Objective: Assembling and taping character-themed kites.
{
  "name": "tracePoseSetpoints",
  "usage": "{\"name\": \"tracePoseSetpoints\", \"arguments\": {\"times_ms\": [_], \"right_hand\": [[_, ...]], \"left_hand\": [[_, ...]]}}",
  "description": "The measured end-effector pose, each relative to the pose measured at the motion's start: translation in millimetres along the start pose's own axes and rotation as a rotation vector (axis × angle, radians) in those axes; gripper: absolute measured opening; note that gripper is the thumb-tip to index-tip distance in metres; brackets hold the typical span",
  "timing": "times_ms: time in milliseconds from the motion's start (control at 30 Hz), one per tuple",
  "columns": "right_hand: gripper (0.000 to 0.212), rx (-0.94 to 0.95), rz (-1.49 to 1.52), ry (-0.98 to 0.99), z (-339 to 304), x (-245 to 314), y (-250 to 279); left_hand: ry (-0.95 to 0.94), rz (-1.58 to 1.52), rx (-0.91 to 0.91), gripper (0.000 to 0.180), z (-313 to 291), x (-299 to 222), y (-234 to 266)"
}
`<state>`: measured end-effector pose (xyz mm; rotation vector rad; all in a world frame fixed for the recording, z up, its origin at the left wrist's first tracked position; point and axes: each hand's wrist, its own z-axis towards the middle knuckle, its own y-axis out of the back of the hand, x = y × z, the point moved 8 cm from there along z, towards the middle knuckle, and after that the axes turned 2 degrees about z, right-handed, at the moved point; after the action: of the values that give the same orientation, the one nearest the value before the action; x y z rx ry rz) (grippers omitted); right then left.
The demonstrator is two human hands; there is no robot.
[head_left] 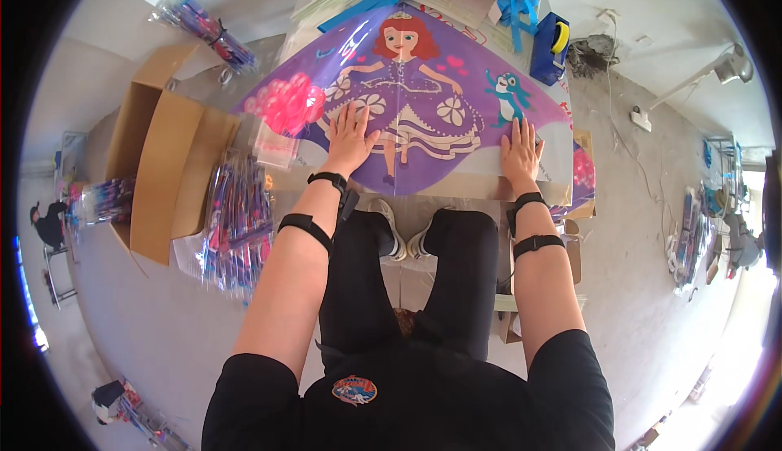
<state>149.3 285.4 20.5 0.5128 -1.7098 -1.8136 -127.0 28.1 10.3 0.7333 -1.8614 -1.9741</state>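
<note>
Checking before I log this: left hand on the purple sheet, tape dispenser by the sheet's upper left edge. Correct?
Not quite: the left hand is on the purple sheet, but the head view shows the tape dispenser by the sheet's upper right edge.

Left hand point(349, 143) flat on purple printed sheet point(403, 102); right hand point(521, 154) flat, apparently across its edge. Blue tape dispenser point(547, 53) beyond; open cardboard box point(169, 170) at left.
</note>
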Motion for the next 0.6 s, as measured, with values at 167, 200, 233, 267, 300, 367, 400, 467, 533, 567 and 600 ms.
{"name": "tracePoseSetpoints", "arguments": {"times_ms": [167, 200, 233, 267, 300, 367, 400, 467, 533, 567, 600], "right_hand": [[0.054, -0.07, 0.042, -0.014, -0.1, -0.1, 16.3], [0.054, -0.094, 0.047, -0.008, 1.2, 0.9, 16.6], [0.053, -0.088, 0.05, -0.005, -2.0, 2.2, 14.9], [0.053, -0.088, 0.045, -0.003, -2.8, 0.0, 16.2], [0.053, -0.113, 0.056, 0.009, -3.1, 4.5, 16.9], [0.052, -0.073, 0.071, -0.009, -6.1, 3.8, 12.3], [0.052, -0.093, 0.071, 0.001, -7.0, 4.0, 14.2], [0.052, -0.071, 0.06, -0.018, -7.8, 1.3, 12.7], [0.054, -0.085, 0.034, -0.002, -3.3, 2.1, 12.6], [0.056, -0.085, 0.053, -0.018, -2.3, 0.6, 15.2], [0.057, -0.081, 0.078, -0.028, -0.7, 4.0, 13.9]], "left_hand": [[-0.194, -0.065, -0.136, 0.058, -22.0, -3.7, 40.6], [-0.195, -0.056, -0.16, 0.058, -26.4, 2.9, 43.2], [-0.188, -0.028, -0.144, 0.057, -34.0, 8.3, 42.4], [-0.185, -0.006, -0.134, 0.056, -37.4, 10.2, 39.2], [-0.159, -0.008, -0.136, 0.056, -42.6, 17.4, 39.7], [-0.117, 0.006, -0.143, 0.056, -50.1, 23.1, 30.8], [-0.106, 0.007, -0.148, 0.057, -52.5, 21.9, 33.0], [-0.065, -0.016, -0.152, 0.058, -53.0, 23.3, 37.8], [-0.048, -0.023, -0.164, 0.058, -49.9, 25.0, 43.6], [-0.039, -0.029, -0.168, 0.058, -47.7, 24.8, 47.3], [-0.025, -0.03, -0.178, 0.058, -48.7, 29.0, 47.7]]}}
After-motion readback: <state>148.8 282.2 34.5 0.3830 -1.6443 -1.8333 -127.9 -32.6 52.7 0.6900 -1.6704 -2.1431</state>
